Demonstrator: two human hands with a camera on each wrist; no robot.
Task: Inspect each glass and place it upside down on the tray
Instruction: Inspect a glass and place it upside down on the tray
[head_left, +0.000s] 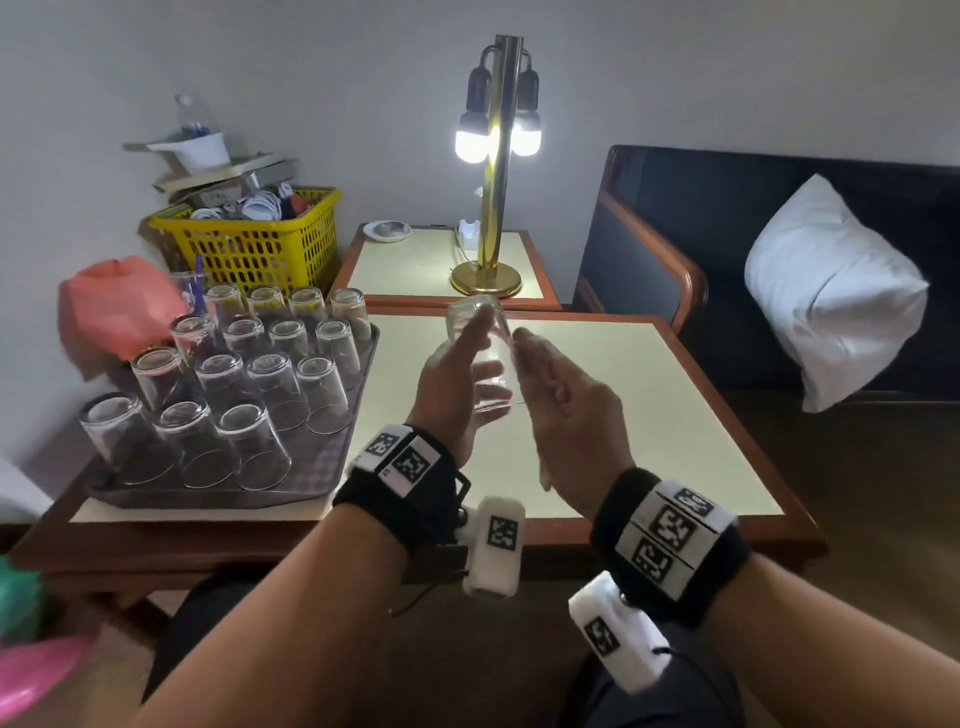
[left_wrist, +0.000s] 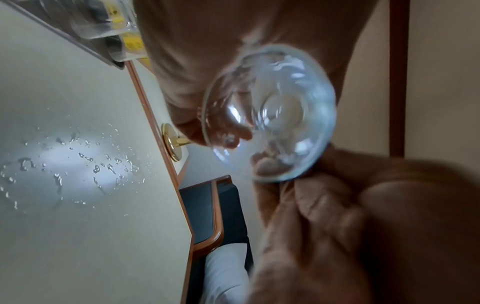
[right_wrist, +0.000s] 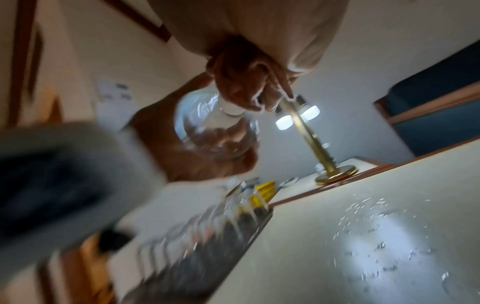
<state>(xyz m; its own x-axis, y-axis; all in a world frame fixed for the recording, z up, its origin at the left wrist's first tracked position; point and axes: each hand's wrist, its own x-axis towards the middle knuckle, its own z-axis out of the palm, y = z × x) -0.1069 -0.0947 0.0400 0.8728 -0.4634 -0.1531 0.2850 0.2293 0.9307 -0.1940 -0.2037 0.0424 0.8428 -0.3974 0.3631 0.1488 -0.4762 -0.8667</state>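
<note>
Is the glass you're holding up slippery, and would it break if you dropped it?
Probably slippery: the glass is smooth, and water drops dot the table. Likely breakable, being thin and clear. Both hands steady it.

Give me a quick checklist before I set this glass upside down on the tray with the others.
1. Clear drinking glass held between left hand and right hand: ok.
2. Grip firm: cannot tell, the right hand's fingers lie straight.
3. Free spot on grey tray: ok, front right corner is bare.
4. Glass clean: cannot tell, blurred.
5. Cream tabletop dry: not ok, water drops show.
</note>
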